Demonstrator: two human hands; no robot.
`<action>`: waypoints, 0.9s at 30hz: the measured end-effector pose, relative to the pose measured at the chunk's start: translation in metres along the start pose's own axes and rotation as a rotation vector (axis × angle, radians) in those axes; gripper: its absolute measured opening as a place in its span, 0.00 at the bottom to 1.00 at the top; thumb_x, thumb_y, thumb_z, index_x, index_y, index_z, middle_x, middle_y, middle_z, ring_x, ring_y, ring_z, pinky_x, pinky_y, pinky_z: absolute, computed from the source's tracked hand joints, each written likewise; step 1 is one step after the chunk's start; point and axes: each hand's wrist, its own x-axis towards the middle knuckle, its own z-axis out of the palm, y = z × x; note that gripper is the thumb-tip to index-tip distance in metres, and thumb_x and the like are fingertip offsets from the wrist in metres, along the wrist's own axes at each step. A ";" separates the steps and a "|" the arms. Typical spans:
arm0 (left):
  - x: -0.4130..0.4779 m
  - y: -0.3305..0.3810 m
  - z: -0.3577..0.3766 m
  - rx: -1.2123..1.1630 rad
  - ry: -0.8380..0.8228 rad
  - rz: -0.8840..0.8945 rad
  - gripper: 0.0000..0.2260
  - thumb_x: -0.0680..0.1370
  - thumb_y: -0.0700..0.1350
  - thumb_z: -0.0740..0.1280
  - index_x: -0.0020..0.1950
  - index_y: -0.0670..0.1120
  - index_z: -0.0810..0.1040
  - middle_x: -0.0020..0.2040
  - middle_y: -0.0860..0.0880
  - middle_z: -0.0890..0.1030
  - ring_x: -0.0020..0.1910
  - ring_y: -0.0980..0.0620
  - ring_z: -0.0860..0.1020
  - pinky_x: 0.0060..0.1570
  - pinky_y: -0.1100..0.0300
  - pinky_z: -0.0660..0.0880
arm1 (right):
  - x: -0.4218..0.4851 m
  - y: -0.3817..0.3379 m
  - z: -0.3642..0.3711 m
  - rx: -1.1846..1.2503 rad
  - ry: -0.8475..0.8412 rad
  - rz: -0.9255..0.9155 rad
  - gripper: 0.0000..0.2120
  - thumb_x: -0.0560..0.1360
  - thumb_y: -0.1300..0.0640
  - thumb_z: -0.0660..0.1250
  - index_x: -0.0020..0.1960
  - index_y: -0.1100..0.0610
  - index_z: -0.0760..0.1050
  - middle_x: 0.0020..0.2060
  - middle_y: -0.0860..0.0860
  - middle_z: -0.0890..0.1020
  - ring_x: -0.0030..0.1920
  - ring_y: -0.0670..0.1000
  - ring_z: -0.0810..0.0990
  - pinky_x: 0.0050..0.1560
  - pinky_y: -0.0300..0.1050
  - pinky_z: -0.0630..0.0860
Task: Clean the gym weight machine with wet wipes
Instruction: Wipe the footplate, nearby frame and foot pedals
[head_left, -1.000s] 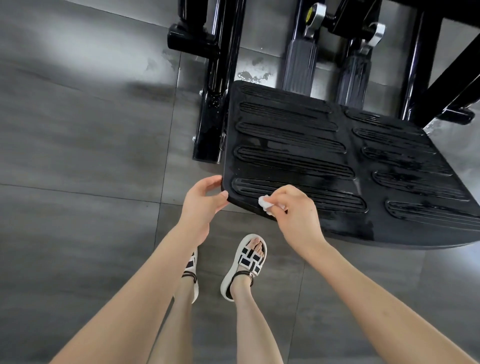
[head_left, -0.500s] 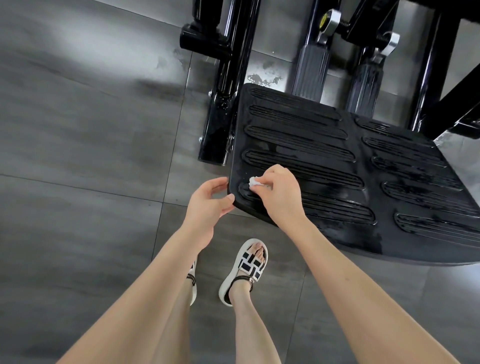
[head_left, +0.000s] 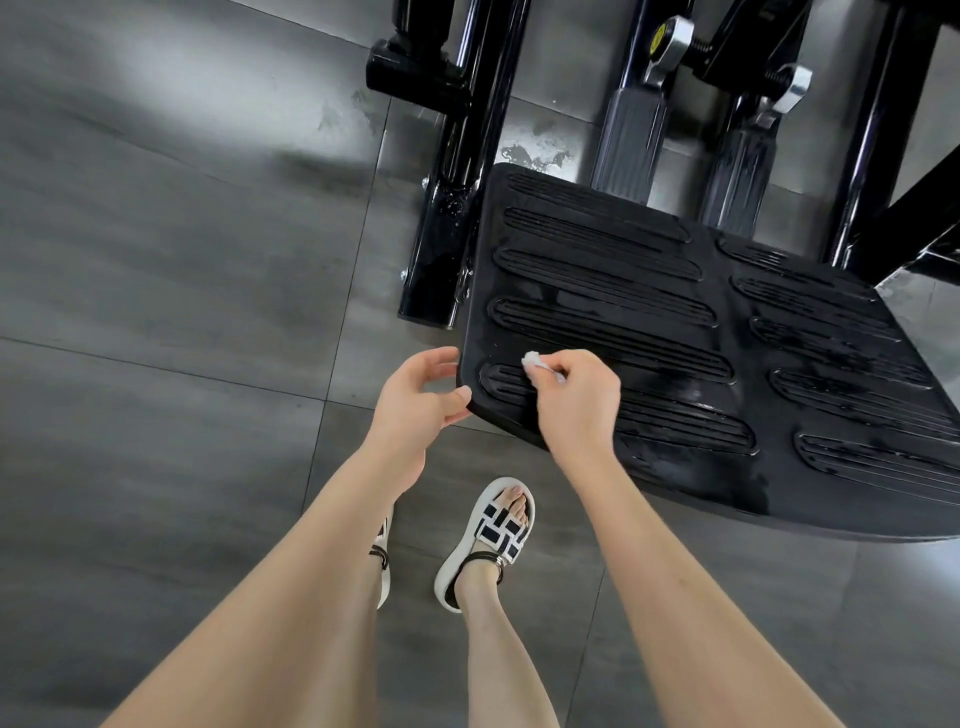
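Observation:
A black ribbed footplate (head_left: 727, 364) of the weight machine fills the centre right, its surface shiny with wet streaks. My right hand (head_left: 576, 400) is closed on a small white wet wipe (head_left: 532, 359), pressing it on the plate's near left ribs. My left hand (head_left: 421, 400) grips the plate's near left corner, thumb on top of the edge and fingers curled beside it.
Black frame posts (head_left: 452, 218) stand left of the plate. Two grey ribbed pedals (head_left: 628, 145) with metal knobs rise behind it. Grey tiled floor (head_left: 156, 312) spreads to the left. My sandalled feet (head_left: 488, 540) stand just below the plate's near edge.
My right hand with the wipe has slid left and up the plate, from the near edge ribs toward the left corner. The left hand stays on the corner.

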 end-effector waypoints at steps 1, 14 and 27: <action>0.000 -0.001 0.000 -0.001 -0.005 0.008 0.18 0.75 0.29 0.64 0.60 0.47 0.74 0.55 0.50 0.77 0.50 0.53 0.79 0.49 0.60 0.78 | -0.003 -0.008 0.007 -0.007 -0.001 -0.023 0.12 0.75 0.57 0.66 0.38 0.65 0.80 0.38 0.56 0.82 0.43 0.55 0.77 0.48 0.51 0.72; 0.001 0.002 -0.003 0.046 -0.038 0.028 0.18 0.75 0.30 0.64 0.58 0.50 0.74 0.55 0.49 0.78 0.51 0.47 0.80 0.52 0.56 0.78 | -0.012 0.000 0.003 -0.155 -0.074 -0.435 0.07 0.74 0.60 0.67 0.49 0.59 0.82 0.46 0.53 0.82 0.49 0.55 0.76 0.50 0.33 0.62; 0.006 0.006 -0.008 -0.098 -0.096 -0.115 0.20 0.74 0.28 0.64 0.64 0.42 0.72 0.56 0.47 0.78 0.54 0.48 0.80 0.50 0.58 0.80 | 0.042 -0.031 0.010 0.008 -0.309 -0.188 0.07 0.73 0.62 0.66 0.45 0.59 0.83 0.42 0.53 0.83 0.45 0.51 0.80 0.52 0.49 0.75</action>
